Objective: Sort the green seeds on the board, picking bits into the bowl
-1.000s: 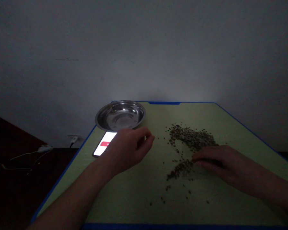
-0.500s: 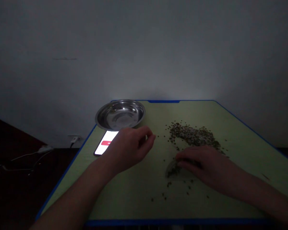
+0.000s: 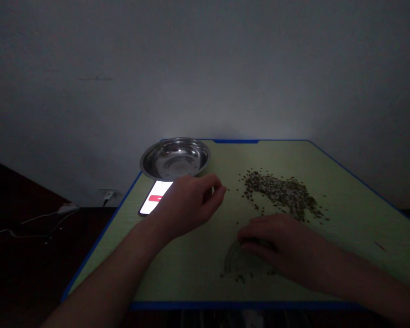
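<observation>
My right hand [image 3: 283, 243] is closed over a clear, curved-edged piece [image 3: 233, 259], low over the near part of the table. Its exact kind is too dim to tell, and part of it is hidden under my fingers. Several small dark beans or seeds [image 3: 239, 277] lie along its near edge. Beyond the hand spreads a pile of dark grains [image 3: 280, 189] mixed with whitish ones. My left hand [image 3: 191, 202] hovers left of centre, thumb and forefinger pinched together. Whatever is between those fingertips, if anything, is too small to make out.
A shiny metal bowl [image 3: 176, 166] stands at the table's far left corner. In front of it, a phone [image 3: 151, 200] with a lit screen is partly covered by my left hand. The pale green table [image 3: 177, 278] has blue edges. A plain wall [image 3: 205, 68] rises behind.
My right hand and the clear piece have moved nearer and slightly left, away from the pile. Loose grains now sit closer to the near edge. My left hand keeps its pinch.
</observation>
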`<control>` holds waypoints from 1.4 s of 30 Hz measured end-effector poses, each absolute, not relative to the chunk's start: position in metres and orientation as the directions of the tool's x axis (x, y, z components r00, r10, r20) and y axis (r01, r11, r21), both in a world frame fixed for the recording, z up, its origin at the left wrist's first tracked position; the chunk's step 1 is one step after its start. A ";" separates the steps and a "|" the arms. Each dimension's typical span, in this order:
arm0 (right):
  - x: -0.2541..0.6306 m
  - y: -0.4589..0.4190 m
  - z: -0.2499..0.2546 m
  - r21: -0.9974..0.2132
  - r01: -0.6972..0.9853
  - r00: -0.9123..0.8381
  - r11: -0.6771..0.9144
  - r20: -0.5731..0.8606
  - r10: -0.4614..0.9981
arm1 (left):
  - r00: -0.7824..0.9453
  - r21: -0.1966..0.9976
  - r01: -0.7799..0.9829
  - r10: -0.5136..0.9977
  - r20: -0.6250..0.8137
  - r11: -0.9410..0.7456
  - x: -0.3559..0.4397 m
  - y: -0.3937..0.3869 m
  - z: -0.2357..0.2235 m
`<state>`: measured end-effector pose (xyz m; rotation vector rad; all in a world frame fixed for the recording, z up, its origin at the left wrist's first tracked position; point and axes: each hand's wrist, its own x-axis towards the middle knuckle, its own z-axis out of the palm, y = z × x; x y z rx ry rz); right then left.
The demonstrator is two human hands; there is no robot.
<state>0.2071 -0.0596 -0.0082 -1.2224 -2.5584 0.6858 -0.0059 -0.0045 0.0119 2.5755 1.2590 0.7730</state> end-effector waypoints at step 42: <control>0.237 -0.053 0.002 -0.545 0.677 -0.597 0.494 -0.016 0.802 | 0.544 0.339 0.698 0.775 0.321 -0.631 -0.006 -0.002 0.011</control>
